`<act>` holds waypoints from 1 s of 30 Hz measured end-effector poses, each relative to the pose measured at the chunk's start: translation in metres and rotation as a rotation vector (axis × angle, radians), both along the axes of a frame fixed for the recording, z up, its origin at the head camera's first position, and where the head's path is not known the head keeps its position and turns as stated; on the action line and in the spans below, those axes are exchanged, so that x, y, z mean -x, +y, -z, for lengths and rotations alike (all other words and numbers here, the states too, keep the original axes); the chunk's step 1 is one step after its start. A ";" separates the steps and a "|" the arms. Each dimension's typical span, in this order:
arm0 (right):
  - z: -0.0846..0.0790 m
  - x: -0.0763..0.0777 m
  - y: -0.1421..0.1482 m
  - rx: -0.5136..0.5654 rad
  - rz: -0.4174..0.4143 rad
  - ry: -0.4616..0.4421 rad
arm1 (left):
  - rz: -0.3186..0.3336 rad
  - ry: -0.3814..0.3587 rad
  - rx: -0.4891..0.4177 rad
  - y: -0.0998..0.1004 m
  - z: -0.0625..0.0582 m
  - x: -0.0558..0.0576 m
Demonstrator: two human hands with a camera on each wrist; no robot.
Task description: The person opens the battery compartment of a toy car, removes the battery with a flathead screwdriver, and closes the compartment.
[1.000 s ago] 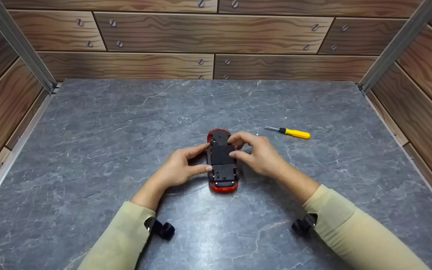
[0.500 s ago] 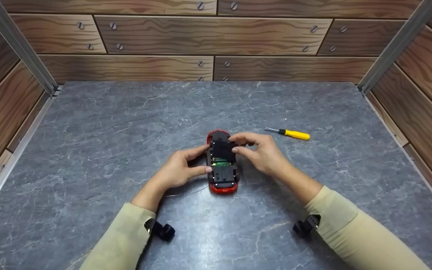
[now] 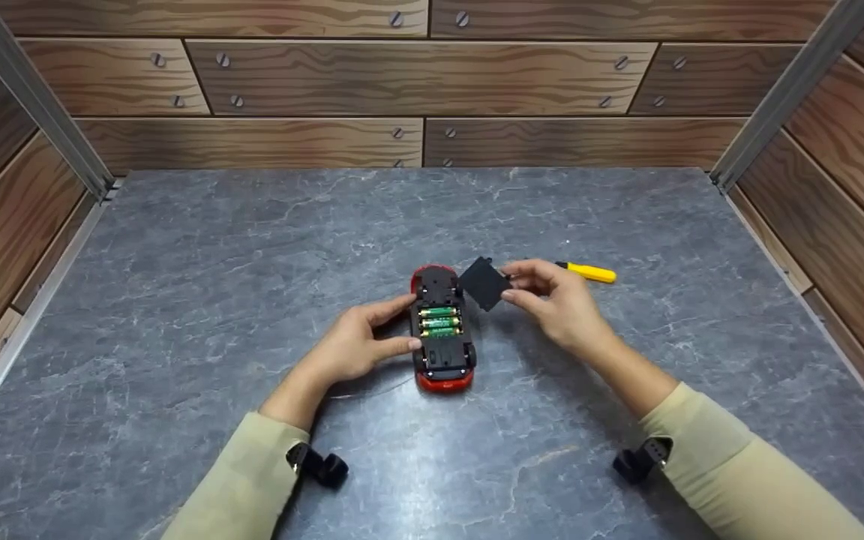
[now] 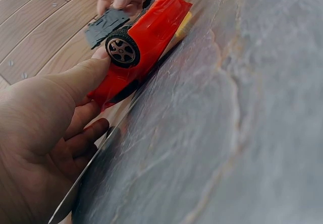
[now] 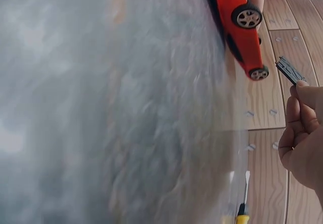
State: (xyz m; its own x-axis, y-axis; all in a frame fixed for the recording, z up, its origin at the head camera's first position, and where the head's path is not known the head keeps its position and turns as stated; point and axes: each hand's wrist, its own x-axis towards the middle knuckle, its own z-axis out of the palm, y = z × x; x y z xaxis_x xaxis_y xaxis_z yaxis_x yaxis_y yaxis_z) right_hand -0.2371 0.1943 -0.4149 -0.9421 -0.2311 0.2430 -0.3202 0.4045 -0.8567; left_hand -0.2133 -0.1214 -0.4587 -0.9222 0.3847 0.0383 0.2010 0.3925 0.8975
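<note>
A red toy car (image 3: 445, 351) lies upside down on the grey marbled table, its black underside facing up. Three green batteries (image 3: 439, 322) sit side by side in its uncovered compartment. My left hand (image 3: 353, 341) holds the car by its left side, thumb by one wheel (image 4: 122, 50). Just right of the car, my right hand (image 3: 567, 307) pinches the black battery cover (image 3: 485, 283) between thumb and fingers, tilted and lifted off the car. The right wrist view shows this cover (image 5: 290, 71) edge-on, apart from the car (image 5: 242, 42).
A yellow-handled screwdriver (image 3: 589, 273) lies behind my right hand, its shaft mostly hidden in the head view; its tip shows in the right wrist view. Wood-patterned walls (image 3: 424, 79) and metal posts (image 3: 799, 90) bound the tabletop (image 3: 252, 240).
My right hand has lifted the battery cover off the car and moved it to the right, exposing the batteries. My left hand has stayed on the car.
</note>
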 end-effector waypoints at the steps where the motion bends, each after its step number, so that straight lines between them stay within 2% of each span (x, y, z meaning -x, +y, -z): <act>1: 0.001 0.000 0.003 0.005 0.008 -0.005 | -0.001 -0.004 -0.004 0.000 0.000 0.000; 13: 0.013 -0.003 0.022 -0.002 0.028 -0.048 | -0.007 -0.014 0.010 0.000 0.000 -0.001; 23: 0.024 0.002 0.035 -0.113 0.087 -0.078 | -0.009 -0.018 0.018 0.000 -0.004 -0.003; 30: 0.027 0.004 0.039 -0.207 0.113 -0.070 | 0.008 0.016 -0.004 0.001 -0.001 -0.001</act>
State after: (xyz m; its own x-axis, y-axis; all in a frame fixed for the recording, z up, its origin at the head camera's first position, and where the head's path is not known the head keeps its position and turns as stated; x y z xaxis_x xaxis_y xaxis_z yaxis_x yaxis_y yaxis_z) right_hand -0.2412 0.2337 -0.4414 -0.9777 -0.1615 0.1343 -0.2055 0.6037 -0.7703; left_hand -0.2121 -0.1202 -0.4573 -0.9182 0.3922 0.0550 0.2190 0.3870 0.8957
